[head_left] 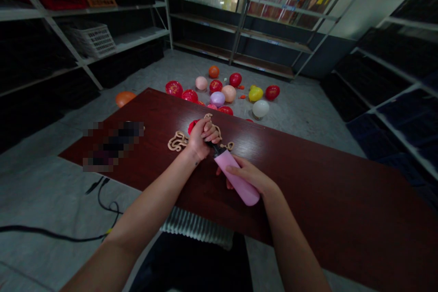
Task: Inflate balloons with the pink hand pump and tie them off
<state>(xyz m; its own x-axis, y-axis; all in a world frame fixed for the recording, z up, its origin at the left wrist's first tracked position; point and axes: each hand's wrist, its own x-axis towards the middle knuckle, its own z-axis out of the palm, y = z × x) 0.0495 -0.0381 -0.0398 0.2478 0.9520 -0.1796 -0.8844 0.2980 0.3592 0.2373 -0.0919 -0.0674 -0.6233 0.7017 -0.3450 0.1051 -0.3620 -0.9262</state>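
Observation:
A balloon pump with a pink barrel [236,178] is held slanting over the table between both hands. My right hand [248,174] is wrapped round the barrel, thumb on top. My left hand [204,137] is closed at the pump's black front end, where a small red balloon [192,126] shows past the fingers; the fist hides where balloon and pump meet. Curled tan cords or thin uninflated balloons [177,141] lie on the brown table [301,173] around my left hand. Further left on the table is a pixelated dark object [114,143].
Several inflated balloons, among them a white one [260,109] and an orange one [125,98], lie on the floor past the table. Metal shelves [232,32] surround the area, with a white crate [94,39] at left. A black cable [58,236] crosses the floor.

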